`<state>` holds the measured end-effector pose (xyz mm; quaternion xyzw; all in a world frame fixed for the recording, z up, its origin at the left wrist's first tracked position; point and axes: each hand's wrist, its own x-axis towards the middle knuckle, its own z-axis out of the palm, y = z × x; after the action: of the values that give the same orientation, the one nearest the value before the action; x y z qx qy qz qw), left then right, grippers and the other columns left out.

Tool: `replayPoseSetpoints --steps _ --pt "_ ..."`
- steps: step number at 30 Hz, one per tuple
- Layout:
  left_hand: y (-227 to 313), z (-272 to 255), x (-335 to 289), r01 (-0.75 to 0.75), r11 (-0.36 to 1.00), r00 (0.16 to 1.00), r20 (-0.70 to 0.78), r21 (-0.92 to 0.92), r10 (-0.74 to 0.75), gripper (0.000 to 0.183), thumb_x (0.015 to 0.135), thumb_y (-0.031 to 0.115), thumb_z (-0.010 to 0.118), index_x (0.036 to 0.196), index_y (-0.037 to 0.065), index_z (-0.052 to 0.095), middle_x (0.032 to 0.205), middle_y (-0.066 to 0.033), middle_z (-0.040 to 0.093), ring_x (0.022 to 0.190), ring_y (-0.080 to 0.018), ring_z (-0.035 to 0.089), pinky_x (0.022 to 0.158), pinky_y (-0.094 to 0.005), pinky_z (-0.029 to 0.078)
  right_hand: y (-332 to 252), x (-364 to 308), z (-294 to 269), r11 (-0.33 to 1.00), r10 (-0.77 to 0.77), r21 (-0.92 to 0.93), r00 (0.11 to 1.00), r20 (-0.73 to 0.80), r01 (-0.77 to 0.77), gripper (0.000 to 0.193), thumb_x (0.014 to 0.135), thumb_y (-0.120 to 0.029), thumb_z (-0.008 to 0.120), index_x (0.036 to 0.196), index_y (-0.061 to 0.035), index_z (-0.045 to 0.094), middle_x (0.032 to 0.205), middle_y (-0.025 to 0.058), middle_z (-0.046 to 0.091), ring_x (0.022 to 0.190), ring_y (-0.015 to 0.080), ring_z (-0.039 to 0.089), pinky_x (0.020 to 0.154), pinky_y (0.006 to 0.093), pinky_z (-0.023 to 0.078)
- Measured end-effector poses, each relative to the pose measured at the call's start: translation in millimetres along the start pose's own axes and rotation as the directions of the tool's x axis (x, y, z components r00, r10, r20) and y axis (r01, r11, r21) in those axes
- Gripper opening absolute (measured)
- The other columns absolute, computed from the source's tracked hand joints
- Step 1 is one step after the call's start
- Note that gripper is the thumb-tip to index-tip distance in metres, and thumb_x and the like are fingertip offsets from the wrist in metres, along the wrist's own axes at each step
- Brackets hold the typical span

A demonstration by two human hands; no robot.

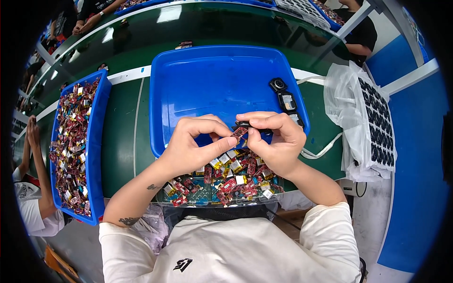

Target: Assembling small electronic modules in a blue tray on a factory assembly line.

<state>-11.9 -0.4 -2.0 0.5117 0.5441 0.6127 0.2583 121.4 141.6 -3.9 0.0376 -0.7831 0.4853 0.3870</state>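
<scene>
Between my two hands, over the near part of a large blue tray (198,70), is a small red circuit board (240,132) next to a black plastic part (243,124). My left hand (196,141) pinches the board between thumb and forefinger. With thumb and fingers closed, my right hand (278,137) grips the black part, mostly hidden by the fingertips. Just below my hands, a clear plastic tray (198,193) holds a heap of red boards with silver and yellow battery cells (236,165). Black housings (286,101) lie in a row along the blue tray's right side.
A long blue bin (96,141) full of red boards stands at the left. To the right is a stack of trays with black parts (377,122), partly wrapped in white sheeting (342,99). A green conveyor belt (137,37) runs across the back. Other people work at left and beyond.
</scene>
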Motion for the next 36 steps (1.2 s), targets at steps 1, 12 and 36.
replayPoseSetpoints --steps 1,12,36 --pt "-1 -1 0 0.0 1.0 1.0 -0.001 0.001 0.0 0.01 0.08 0.009 0.07 0.08 0.0 0.068 0.073 -0.006 0.064 0.066 -0.0099 0.057 0.059 -0.0227 0.044 2 -1 0 1.0 -0.026 0.003 1.0 0.004 0.026 0.019 0.076 0.011 0.061 0.091 0.0014 0.055 0.099 0.0217 0.065 0.092 0.0252 0.065 0.081 0.0333 0.052" --pt "-2 0 -2 0.178 0.984 0.983 -0.047 -0.009 -0.179 0.012 0.081 0.015 0.07 0.086 0.005 0.073 0.077 -0.0072 0.067 0.067 -0.0085 0.058 0.061 -0.0224 0.046 4 -3 10 0.979 0.023 0.202 1.0 -0.006 -0.021 0.022 0.078 0.007 0.065 0.093 0.0014 0.05 0.105 0.0216 0.061 0.093 0.0205 0.064 0.077 0.029 0.054" --pt "-1 -8 1 0.042 0.911 0.973 0.189 0.41 -0.13 0.019 0.072 0.013 0.074 0.088 0.006 0.069 0.081 -0.0072 0.061 0.071 -0.0191 0.06 0.063 -0.0293 0.048 142 133 -129 0.81 0.538 0.028 0.724 -0.432 -0.585 0.019 0.08 -0.009 0.065 0.097 -0.0018 0.066 0.085 0.0052 0.068 0.078 0.0117 0.063 0.067 0.024 0.048"
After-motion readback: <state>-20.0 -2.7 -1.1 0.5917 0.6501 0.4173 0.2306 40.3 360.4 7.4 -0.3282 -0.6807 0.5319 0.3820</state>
